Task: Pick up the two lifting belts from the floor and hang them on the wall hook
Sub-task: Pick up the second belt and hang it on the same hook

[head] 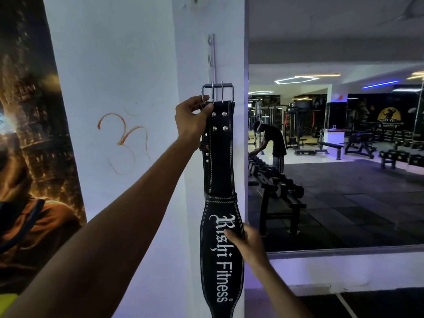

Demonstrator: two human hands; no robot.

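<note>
A black lifting belt [219, 171] with white "Rishi Fitness" lettering hangs straight down against the white pillar. Its steel buckle [217, 91] sits at the lower end of a white hook rail [211, 58] screwed to the pillar. My left hand [192, 119] pinches the belt's top edge just under the buckle. My right hand [246, 245] rests on the wide lower part, with the thumb over the lettering and the fingers behind the belt's right edge. A second belt [205, 146] peeks out behind the first, at its left edge; only a strip with rivets shows.
A dark poster [32, 134] covers the wall at the left, and an orange symbol [125, 138] is drawn beside it. At the right a large mirror [344, 191] reflects a dumbbell rack [275, 182], benches and a person bent over.
</note>
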